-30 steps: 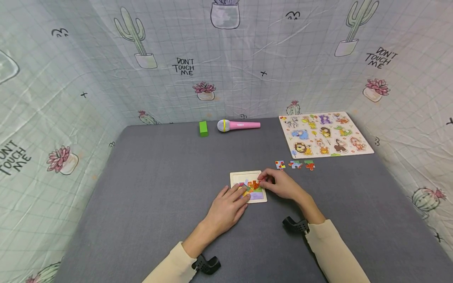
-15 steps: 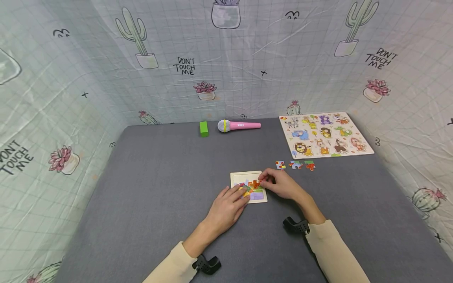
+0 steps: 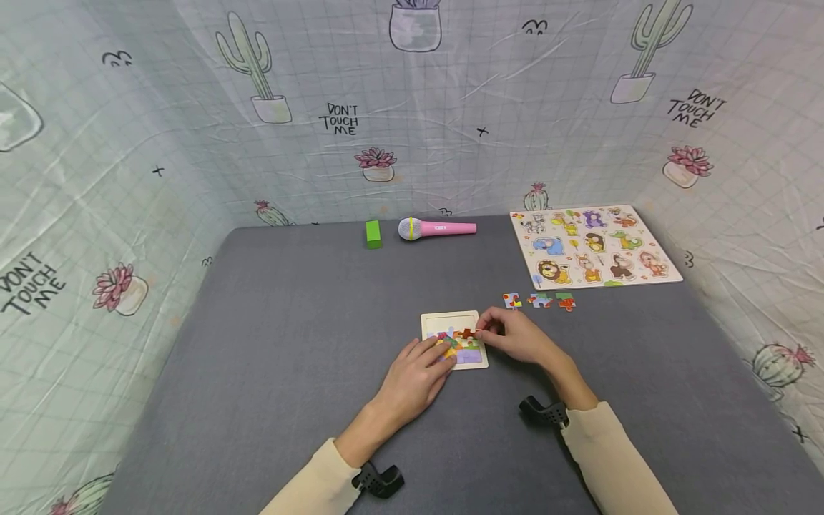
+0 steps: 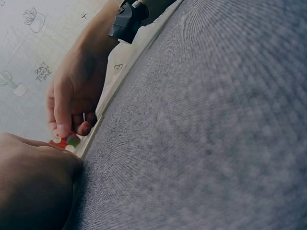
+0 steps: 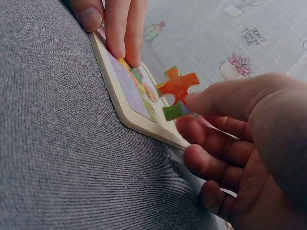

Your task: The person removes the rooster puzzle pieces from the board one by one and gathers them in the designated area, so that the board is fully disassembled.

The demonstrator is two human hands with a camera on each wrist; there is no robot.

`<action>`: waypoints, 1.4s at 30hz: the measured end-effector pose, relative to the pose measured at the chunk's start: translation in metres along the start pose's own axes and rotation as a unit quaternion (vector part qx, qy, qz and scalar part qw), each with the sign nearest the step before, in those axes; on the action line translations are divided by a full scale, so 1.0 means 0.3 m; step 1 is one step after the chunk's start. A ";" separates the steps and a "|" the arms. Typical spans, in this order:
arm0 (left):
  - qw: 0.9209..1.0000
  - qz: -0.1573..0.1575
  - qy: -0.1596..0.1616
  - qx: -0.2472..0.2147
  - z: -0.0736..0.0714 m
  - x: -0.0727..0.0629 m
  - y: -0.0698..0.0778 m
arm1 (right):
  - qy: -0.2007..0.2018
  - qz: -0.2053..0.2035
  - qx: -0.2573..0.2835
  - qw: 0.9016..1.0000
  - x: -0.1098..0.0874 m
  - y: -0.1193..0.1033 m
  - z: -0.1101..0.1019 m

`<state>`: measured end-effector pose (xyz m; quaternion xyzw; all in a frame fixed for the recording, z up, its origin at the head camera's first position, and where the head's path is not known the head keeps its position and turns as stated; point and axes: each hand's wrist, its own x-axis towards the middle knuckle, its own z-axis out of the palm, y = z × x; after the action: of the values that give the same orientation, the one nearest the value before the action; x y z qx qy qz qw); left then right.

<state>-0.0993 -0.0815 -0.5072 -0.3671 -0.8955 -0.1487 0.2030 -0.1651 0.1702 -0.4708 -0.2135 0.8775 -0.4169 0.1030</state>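
A small square wooden puzzle tray [image 3: 448, 315] lies on the table with colourful jigsaw pieces in its nearer part. My left hand [image 3: 412, 375] rests on its left side, fingers stretched over the pieces. At the tray's right edge, my right hand [image 3: 518, 337] pinches an orange-and-green jigsaw piece [image 5: 178, 87] between thumb and forefinger. The right wrist view shows this piece tilted up above the tray, near a bare wooden part. The left wrist view also shows the pinched piece [image 4: 68, 142], partly hidden behind the left hand.
Loose jigsaw pieces [image 3: 539, 300] lie in a row behind my right hand. An animal puzzle board [image 3: 595, 247] is at the back right. A pink toy microphone [image 3: 444, 228] and a green block [image 3: 373, 234] lie along the back edge, before a patterned cloth.
The pinched piece looks darker and differently tilted over the tray, with the right hand shifting very slightly. My left hand stays on the tray. The head view has drifted a little.
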 end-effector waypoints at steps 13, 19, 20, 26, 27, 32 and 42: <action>1.000 -0.005 -0.004 0.007 0.002 -0.001 0.000 | 0.007 0.005 0.045 0.999 -0.030 0.005 -0.010; 1.000 -0.004 -0.001 0.010 0.004 0.000 -0.001 | 0.030 0.014 0.032 0.999 -0.046 0.009 -0.021; 1.000 -0.004 -0.001 0.010 0.004 0.000 -0.001 | 0.033 0.016 0.029 0.999 -0.049 0.010 -0.023; 1.000 -0.006 -0.002 0.005 0.004 0.001 -0.001 | 0.059 0.028 0.004 0.998 -0.066 0.027 -0.042; 1.000 -0.006 -0.002 0.005 0.004 0.001 0.000 | 0.064 0.030 0.000 0.997 -0.069 0.031 -0.046; 1.000 -0.007 -0.002 0.000 0.004 0.000 0.000 | 0.081 0.042 -0.011 0.996 -0.090 0.050 -0.073; 1.000 -0.007 -0.002 0.003 0.003 0.003 0.001 | 0.111 0.081 -0.020 0.990 -0.128 0.082 -0.131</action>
<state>-0.0999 -0.0805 -0.5077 -0.3606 -0.8989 -0.1470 0.2008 -0.1522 0.2286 -0.4650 -0.0968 0.9061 -0.4104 0.0343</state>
